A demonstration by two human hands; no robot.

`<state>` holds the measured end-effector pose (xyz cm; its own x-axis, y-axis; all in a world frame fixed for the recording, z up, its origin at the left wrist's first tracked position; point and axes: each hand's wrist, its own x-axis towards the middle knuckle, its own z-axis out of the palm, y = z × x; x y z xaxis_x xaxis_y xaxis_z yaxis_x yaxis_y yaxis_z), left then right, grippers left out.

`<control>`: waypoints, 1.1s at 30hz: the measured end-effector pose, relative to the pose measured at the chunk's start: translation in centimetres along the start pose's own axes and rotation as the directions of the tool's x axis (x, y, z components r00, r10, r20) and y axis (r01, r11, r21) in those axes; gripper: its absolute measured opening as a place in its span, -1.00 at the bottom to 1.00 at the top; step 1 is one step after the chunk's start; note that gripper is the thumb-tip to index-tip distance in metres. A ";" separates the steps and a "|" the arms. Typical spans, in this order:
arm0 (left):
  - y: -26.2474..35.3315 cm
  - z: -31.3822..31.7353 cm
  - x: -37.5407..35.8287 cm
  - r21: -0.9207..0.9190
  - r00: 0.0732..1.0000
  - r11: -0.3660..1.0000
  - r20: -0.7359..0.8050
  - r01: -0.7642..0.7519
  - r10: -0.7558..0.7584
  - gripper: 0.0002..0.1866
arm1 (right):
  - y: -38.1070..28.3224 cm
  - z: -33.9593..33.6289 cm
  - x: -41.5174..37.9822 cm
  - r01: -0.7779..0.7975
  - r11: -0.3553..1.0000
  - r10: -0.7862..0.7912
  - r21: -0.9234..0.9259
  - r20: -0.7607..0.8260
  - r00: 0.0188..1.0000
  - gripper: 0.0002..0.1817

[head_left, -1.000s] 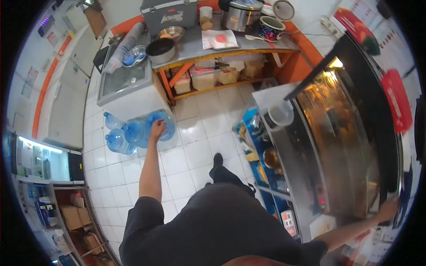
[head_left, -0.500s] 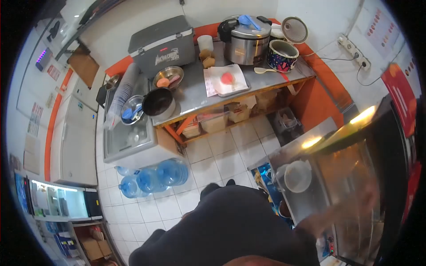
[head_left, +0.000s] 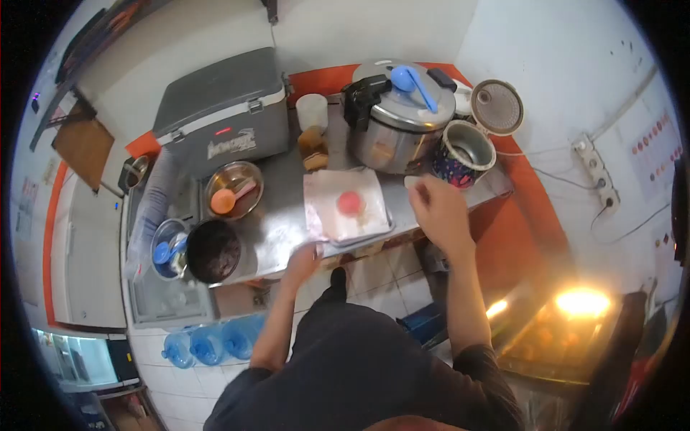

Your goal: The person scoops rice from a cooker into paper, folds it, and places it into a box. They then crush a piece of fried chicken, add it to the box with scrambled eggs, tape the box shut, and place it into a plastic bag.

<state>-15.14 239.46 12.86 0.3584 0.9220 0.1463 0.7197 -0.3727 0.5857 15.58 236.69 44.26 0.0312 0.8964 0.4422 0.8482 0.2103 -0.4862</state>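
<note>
white paper (head_left: pixel 327 192) lies near the left hand (head_left: pixel 305 261).

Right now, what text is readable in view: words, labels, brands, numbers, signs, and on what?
No text reads clearly.
Grey cooler, front: white stylised lettering, too blurred to quote.
Red label above that lettering: too small.
Poster at picture right: too small.
White paper, picture centre: any print too blurred.

- Bare-handed left grip (head_left: pixel 302 263): moved from before blue plastic jugs (head_left: pixel 207 345) to the grey metal bench (head_left: pixel 272 241)'s front edge.
- Bare-handed right grip (head_left: pixel 441 212): moved from the glass-fronted display case (head_left: pixel 550 339) to the pale spoon (head_left: pixel 411 182), now partly hidden.
</note>
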 end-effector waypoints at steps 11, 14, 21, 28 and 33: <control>12.4 -9.3 47.4 0.354 0.896 0.922 -0.342 -0.158 0.285 -0.11 | 19.7 10.8 27.4 -0.126 0.895 0.025 -0.428 -0.234 0.972 -0.35; 12.0 -7.8 48.6 0.142 0.926 0.973 -0.308 -0.182 0.218 -0.10 | 22.9 12.3 29.1 -0.170 0.925 0.128 -0.339 -0.143 0.981 -0.32; 12.4 -6.2 49.7 0.181 0.898 0.970 -0.381 -0.160 0.219 -0.35 | 29.5 13.3 26.4 0.017 0.996 -0.024 -0.086 -0.081 0.996 -0.48; 16.5 -11.1 49.6 0.010 0.911 0.988 -0.386 -0.152 0.144 -0.61 | 35.1 -5.1 16.1 -0.526 0.748 0.242 0.406 0.571 0.785 -0.66; 26.8 -20.3 59.2 0.076 0.900 0.913 -0.152 -0.400 0.407 -0.65 | 34.5 -5.0 16.1 -0.559 0.829 0.314 0.019 0.811 0.493 -0.56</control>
<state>13.30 286.21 53.40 0.5254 0.6943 0.4918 0.5592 -0.7174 0.4154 48.00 256.38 38.37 -0.1474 0.8249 -0.5457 0.6757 -0.3189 -0.6646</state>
